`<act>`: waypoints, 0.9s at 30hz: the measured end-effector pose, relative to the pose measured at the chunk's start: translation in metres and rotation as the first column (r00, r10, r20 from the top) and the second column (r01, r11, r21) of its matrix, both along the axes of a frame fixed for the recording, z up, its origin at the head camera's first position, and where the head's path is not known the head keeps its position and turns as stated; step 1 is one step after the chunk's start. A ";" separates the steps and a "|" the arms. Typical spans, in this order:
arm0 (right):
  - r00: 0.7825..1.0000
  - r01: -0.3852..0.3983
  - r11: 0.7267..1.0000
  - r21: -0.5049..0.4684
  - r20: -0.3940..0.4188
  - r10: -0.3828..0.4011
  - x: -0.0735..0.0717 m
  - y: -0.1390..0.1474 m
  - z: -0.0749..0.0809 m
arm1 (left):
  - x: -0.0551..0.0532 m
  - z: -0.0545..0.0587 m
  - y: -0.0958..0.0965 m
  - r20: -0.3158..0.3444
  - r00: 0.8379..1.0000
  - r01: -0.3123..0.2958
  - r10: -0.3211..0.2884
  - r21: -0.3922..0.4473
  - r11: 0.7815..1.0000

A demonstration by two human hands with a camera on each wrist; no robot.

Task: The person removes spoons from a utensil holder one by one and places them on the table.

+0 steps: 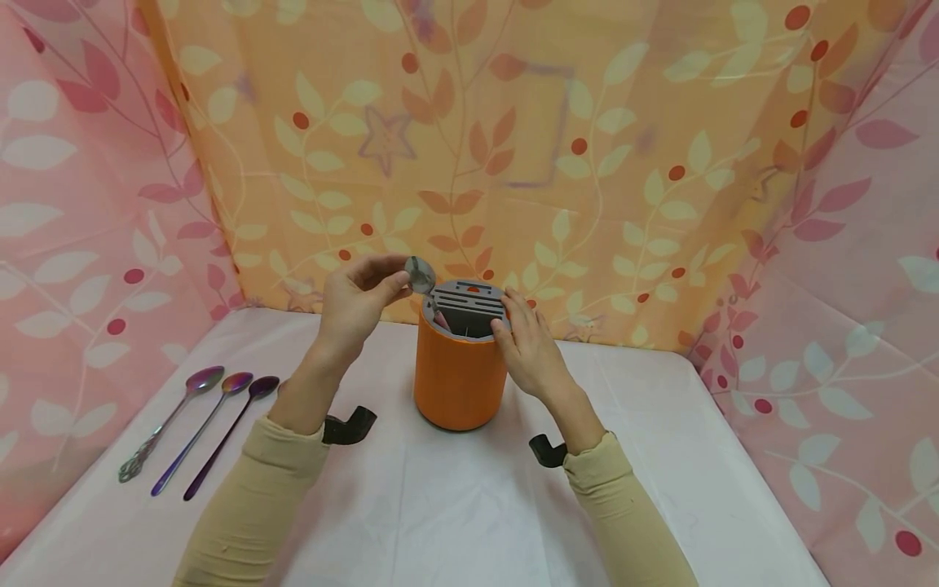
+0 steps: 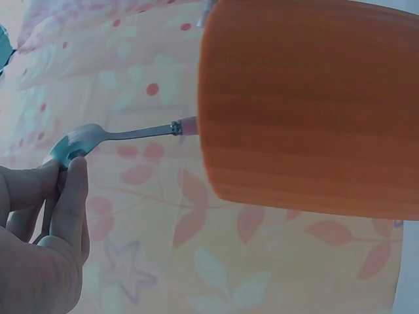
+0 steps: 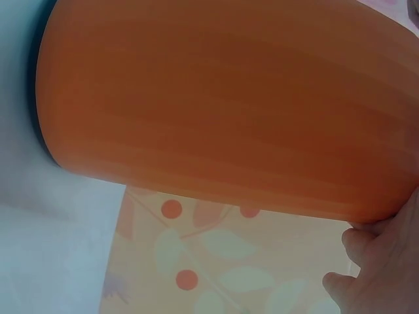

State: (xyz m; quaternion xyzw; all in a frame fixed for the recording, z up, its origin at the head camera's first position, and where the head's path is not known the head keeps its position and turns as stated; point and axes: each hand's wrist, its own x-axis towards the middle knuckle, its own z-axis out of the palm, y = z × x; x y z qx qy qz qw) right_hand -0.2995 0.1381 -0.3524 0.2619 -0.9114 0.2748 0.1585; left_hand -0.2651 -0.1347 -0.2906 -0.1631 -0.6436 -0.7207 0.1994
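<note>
In the head view an orange utensil holder point(image 1: 460, 379) with a grey slotted top point(image 1: 469, 298) stands upright on the table. My left hand point(image 1: 354, 306) pinches a spoon point(image 1: 421, 275) by its bowl, above the holder's left rim. The spoon's handle points down into the large opening of the top; in the left wrist view a pink part of the handle point(image 2: 189, 125) shows at the rim, and its lower end is hidden inside. My right hand point(image 1: 531, 346) rests against the holder's right upper edge, fingers fairly straight, thumb at the front rim.
Left of my left forearm lie several spoons: one with an ornate silvery handle point(image 1: 157, 436), a purple-blue one point(image 1: 198, 444) and a dark purple one point(image 1: 231, 440). A white cloth point(image 1: 469, 505) covers the table. Patterned curtains point(image 1: 469, 147) hang behind and at both sides.
</note>
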 end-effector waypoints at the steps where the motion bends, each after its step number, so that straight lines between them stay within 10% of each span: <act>1: 1.000 0.002 1.000 0.003 -0.002 -0.002 0.000 0.000 0.000 | 0.002 0.001 -0.001 -0.006 1.000 -0.001 0.001 0.014 1.000; 15: 1.000 0.021 0.998 0.063 -0.001 -0.021 0.000 0.002 0.003 | 0.025 0.016 -0.029 -0.096 0.994 0.075 -0.050 0.283 0.956; 27: 1.000 0.020 0.998 0.066 -0.003 -0.020 0.002 0.002 0.004 | 0.046 0.018 -0.056 -0.134 0.985 0.149 -0.110 0.332 0.931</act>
